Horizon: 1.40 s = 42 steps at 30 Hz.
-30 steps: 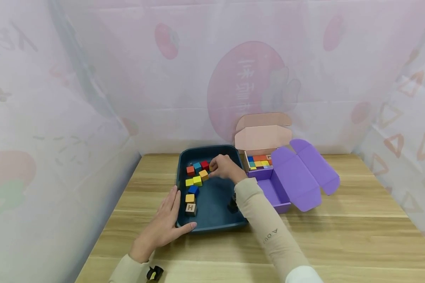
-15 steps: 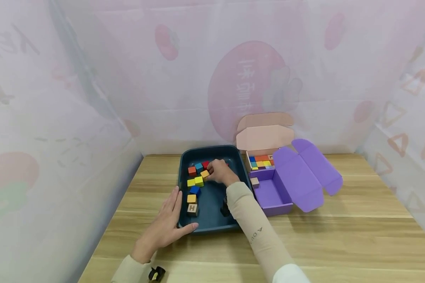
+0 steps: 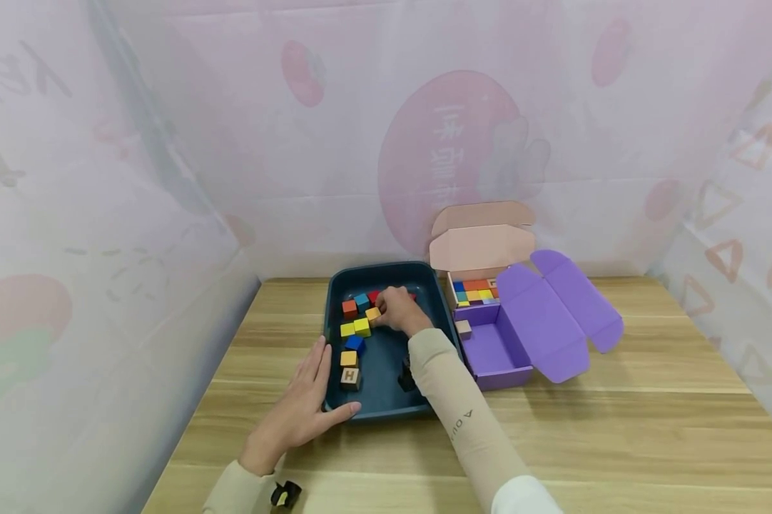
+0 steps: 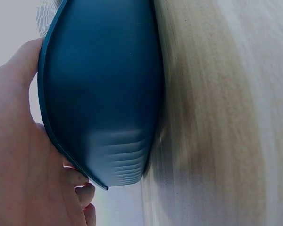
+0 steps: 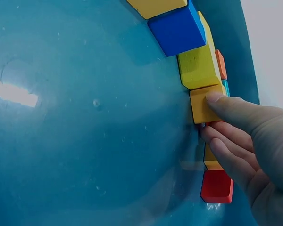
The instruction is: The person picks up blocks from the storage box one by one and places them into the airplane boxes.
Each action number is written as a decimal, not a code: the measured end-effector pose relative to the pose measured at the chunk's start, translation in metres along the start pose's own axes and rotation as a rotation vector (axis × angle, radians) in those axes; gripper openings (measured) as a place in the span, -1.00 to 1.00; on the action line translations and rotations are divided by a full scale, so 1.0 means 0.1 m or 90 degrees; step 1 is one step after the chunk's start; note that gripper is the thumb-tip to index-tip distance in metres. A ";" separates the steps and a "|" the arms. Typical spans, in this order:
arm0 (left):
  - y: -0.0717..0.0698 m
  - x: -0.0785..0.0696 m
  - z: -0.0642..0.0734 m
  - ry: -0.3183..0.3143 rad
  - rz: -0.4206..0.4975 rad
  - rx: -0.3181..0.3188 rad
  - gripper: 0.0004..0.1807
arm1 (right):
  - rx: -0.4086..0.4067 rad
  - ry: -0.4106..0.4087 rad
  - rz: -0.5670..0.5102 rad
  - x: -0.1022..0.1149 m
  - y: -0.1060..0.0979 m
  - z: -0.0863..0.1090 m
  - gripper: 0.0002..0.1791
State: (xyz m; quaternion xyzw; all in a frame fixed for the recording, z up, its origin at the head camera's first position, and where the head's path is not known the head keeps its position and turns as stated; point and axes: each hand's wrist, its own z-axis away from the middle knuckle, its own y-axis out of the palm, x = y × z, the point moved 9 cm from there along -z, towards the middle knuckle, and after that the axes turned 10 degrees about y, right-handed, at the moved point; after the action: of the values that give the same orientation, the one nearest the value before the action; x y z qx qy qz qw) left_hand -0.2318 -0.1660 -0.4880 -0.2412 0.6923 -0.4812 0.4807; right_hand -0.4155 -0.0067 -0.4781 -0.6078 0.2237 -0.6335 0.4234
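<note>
- And here's the right-hand grip, drawn narrow, thumb on the orange block and fingertips at its opposite edge: a pinch, by the look of it.
- That orange block sits inside the tray, towards its far end, right up against a yellow block. Tight quarters!
- To do this well, I'd want thumb and fingers squarely on opposite faces, then a straight lift; a sideways drag could shove that yellow neighbour.
- Watch the red block too, just beyond the fingers; the knuckles would do well to clear it.
- Over on the left, the left-hand grip is spread wide, fingers along the tray's side, thumb over the near rim. Good support, I'd judge; light pressure should do.
- More in the tray: a blue block, a teal block, an orange-red block, and the H block at the near end.
- Beside the tray, the purple box lies open, one plain wooden block in its far left corner.
- Behind that, the pink box, lid up, coloured blocks packed in rows, all on the table.
</note>
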 end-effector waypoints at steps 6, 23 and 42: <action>-0.01 0.00 0.00 -0.002 0.011 0.003 0.31 | -0.014 0.006 -0.003 -0.06 -0.07 0.00 -0.62; -0.05 0.02 0.03 -0.001 0.002 -0.010 0.31 | -0.030 -0.081 0.011 0.04 -0.75 0.44 -0.62; -0.02 -0.04 0.04 0.004 -0.004 0.002 0.33 | -0.104 -0.086 -0.027 -0.57 -1.43 1.15 -0.72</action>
State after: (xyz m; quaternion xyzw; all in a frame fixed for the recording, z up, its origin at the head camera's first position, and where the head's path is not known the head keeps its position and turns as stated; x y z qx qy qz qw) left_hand -0.2267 -0.1652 -0.4842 -0.2412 0.6925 -0.4844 0.4771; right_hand -0.3486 0.1435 -0.3790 -0.6862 0.2330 -0.5794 0.3730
